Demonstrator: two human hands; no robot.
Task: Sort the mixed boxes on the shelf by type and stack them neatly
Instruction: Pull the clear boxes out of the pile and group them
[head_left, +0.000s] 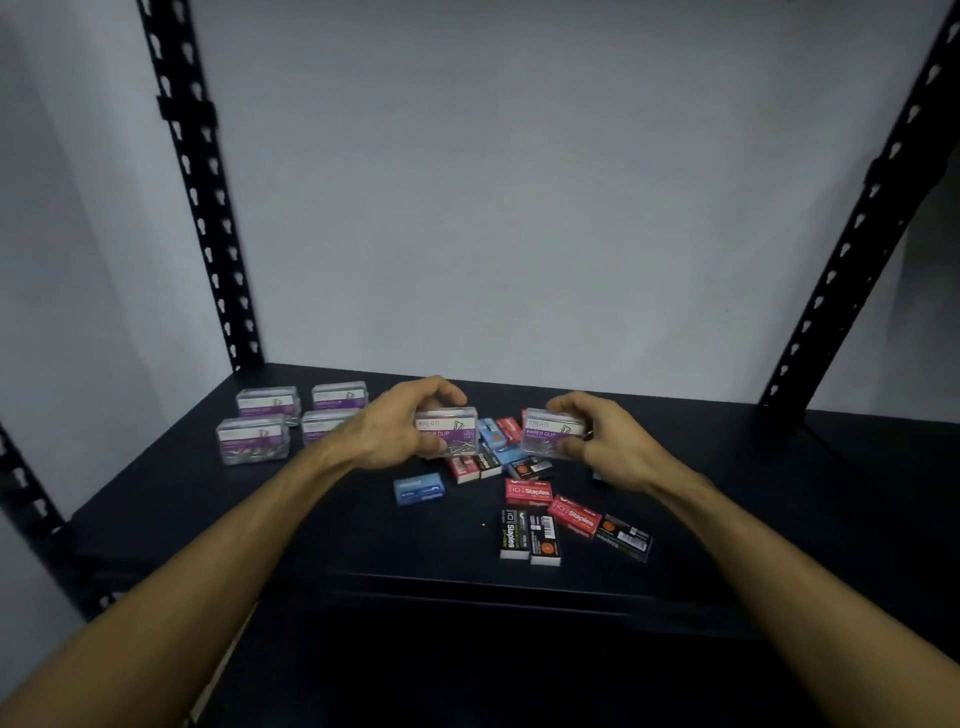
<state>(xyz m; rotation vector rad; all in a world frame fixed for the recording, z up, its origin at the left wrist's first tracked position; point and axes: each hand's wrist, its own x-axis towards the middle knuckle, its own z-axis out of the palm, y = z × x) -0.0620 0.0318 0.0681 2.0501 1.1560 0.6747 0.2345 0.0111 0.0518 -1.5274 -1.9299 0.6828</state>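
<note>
Above the middle of the dark shelf (218, 499) I see two clear paper clip boxes held off the surface. My left hand (400, 431) curls around one paper clip box (451, 434), fingers over its top, thumb below. My right hand (597, 431) pinches the other paper clip box (548, 434) the same way. Both forearms reach forward, converging. Beneath lies a jumble of staple boxes (527, 491); four paper clip boxes (291, 423) sit grouped at the left.
</note>
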